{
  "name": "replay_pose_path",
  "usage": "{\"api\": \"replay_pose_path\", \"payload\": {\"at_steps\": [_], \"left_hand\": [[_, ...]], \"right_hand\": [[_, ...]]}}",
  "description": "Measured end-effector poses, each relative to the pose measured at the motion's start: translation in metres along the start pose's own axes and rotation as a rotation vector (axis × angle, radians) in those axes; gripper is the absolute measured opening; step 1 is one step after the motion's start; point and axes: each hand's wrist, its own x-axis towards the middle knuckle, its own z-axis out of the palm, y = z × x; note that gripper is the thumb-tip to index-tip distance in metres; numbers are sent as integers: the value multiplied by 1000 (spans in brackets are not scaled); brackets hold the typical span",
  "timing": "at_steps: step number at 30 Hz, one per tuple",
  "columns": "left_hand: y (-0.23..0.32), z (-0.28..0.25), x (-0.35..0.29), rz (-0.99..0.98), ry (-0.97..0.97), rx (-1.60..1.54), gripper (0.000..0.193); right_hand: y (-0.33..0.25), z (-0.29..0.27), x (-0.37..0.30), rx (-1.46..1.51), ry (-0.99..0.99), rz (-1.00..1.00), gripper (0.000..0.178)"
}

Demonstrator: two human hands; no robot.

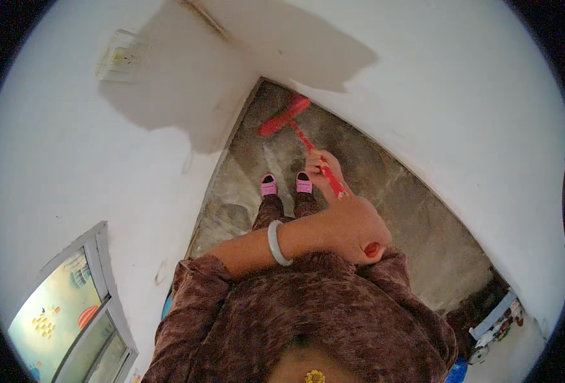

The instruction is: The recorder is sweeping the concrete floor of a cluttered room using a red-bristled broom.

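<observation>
Both my hands grip the red handle of a long-handled brush [284,116], whose bar-shaped red head sits crosswise at the far end. White patches show along the handle. My right hand [324,167] is wrapped round it farther out, toward the head. Nearer my chest, my left hand [358,228] closes on the handle's end, and a red tip sticks out below its fingers. A pale bangle [278,243] circles my left wrist, and that arm crosses in front of my body. The head appears over the corner floor; whether it touches the floor I cannot tell.
White walls [161,185] meet in a corner ahead, above a stained grey floor [404,217]. My feet wear pink slippers [268,186]. A wall socket [121,57] is at upper left, a framed window with colourful pictures [59,313] at lower left. Assorted items [493,319] lie at lower right.
</observation>
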Motion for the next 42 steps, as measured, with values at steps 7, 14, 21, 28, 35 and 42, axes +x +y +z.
{"api": "replay_pose_path", "payload": {"at_steps": [7,14,21,28,35,42], "left_hand": [[38,15,-13,122,-96,-86,15],[71,-20,-44,104,-117,36,17],[5,30,-42,39,-81,155,16],[36,88,-68,275,-186,-130,16],[82,46,-105,296,-260,-165,12],[65,38,-133,148,-81,23,12]], "right_hand": [[11,-27,-61,138,-27,-144,14],[61,26,-19,89,-183,-33,16],[42,-27,15,148,-233,-111,7],[61,-94,-84,263,-254,-233,4],[109,-59,-98,148,-166,-405,21],[131,-29,2,122,-195,-96,6]]}}
